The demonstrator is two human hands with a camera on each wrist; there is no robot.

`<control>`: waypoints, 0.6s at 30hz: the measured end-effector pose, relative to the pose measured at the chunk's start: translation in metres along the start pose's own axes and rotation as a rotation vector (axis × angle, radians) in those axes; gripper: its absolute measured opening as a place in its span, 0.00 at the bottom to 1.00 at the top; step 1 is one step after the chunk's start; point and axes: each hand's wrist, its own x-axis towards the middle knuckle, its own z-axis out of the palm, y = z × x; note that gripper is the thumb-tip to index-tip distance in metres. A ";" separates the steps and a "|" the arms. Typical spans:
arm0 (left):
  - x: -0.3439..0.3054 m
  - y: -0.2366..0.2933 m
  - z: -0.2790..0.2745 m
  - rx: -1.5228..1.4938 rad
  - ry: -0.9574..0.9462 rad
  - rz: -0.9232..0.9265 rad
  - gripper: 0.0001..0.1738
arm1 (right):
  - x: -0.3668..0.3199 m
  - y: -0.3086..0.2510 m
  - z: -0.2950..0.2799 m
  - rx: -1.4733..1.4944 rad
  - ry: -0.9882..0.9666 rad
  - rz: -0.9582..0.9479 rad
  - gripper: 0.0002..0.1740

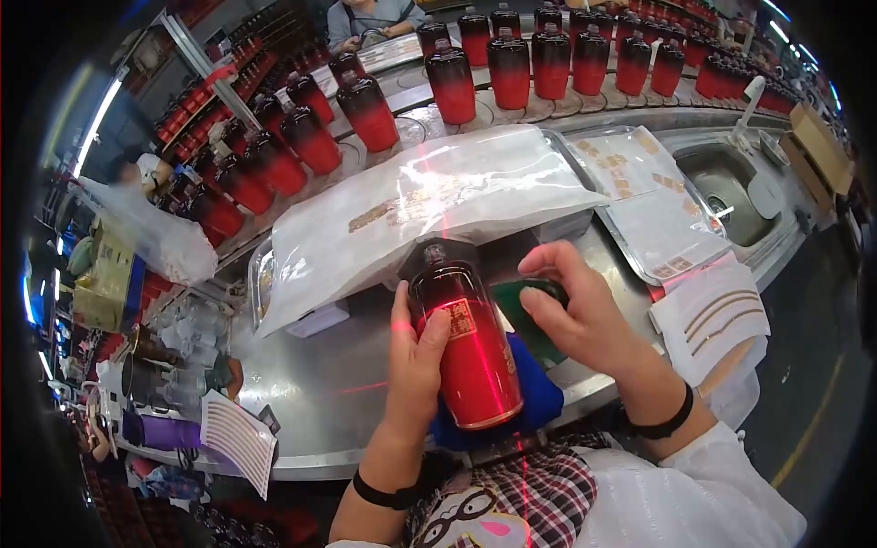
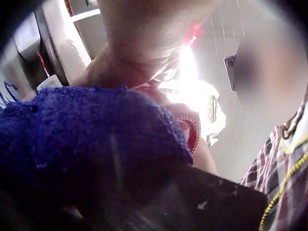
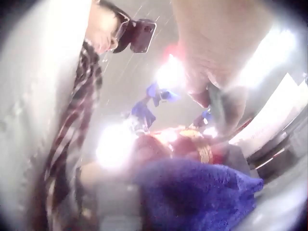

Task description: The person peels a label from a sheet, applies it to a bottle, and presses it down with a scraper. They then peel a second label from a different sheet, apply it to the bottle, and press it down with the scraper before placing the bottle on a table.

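Observation:
A glass bottle (image 1: 480,370), black at the neck and fading to red, lies tilted on a blue cloth (image 1: 545,391) with its neck pointing away from me. Gold characters in a framed label (image 1: 459,319) show on its upper side. My left hand (image 1: 413,365) grips the bottle from the left, thumb across the top near the label. To the right of the bottle, my right hand (image 1: 585,315) is raised with bent fingers and thumb, pinching a thin dark green piece (image 3: 217,106). In the right wrist view, the bottle's gold marking (image 3: 206,153) shows above the cloth.
White backing paper (image 1: 429,196) with gold stickers covers a tray just ahead. To its right stands another sticker tray (image 1: 649,228), then a sink (image 1: 731,187). Rows of similar bottles (image 1: 507,73) line the conveyor beyond. Strip-sticker sheets (image 1: 239,438) lie at both sides.

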 end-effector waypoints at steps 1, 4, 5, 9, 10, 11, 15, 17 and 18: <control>0.000 -0.001 -0.001 0.014 0.010 -0.006 0.47 | 0.008 0.003 -0.002 -0.011 -0.012 -0.023 0.13; 0.002 -0.002 -0.001 0.033 0.014 0.007 0.46 | 0.025 0.007 -0.005 -0.006 -0.131 0.042 0.13; 0.002 -0.003 -0.001 0.035 0.013 0.014 0.46 | 0.028 0.007 -0.005 -0.019 -0.149 0.045 0.13; -0.002 0.002 0.002 0.062 0.046 0.023 0.44 | 0.035 0.014 0.000 0.128 -0.238 0.035 0.12; -0.003 0.002 0.002 0.070 0.050 0.024 0.43 | 0.036 0.017 0.000 0.124 -0.253 0.004 0.12; -0.003 0.003 0.002 0.079 0.054 0.025 0.42 | 0.037 0.019 0.000 0.121 -0.268 -0.027 0.12; -0.003 0.003 0.003 0.126 0.092 0.089 0.39 | 0.040 0.013 -0.008 0.052 -0.246 0.044 0.11; -0.002 0.006 0.004 0.110 0.075 0.079 0.37 | 0.037 0.016 -0.001 0.112 -0.257 -0.046 0.11; -0.003 0.006 0.004 0.100 0.082 0.093 0.36 | 0.037 0.015 -0.002 0.120 -0.274 -0.017 0.11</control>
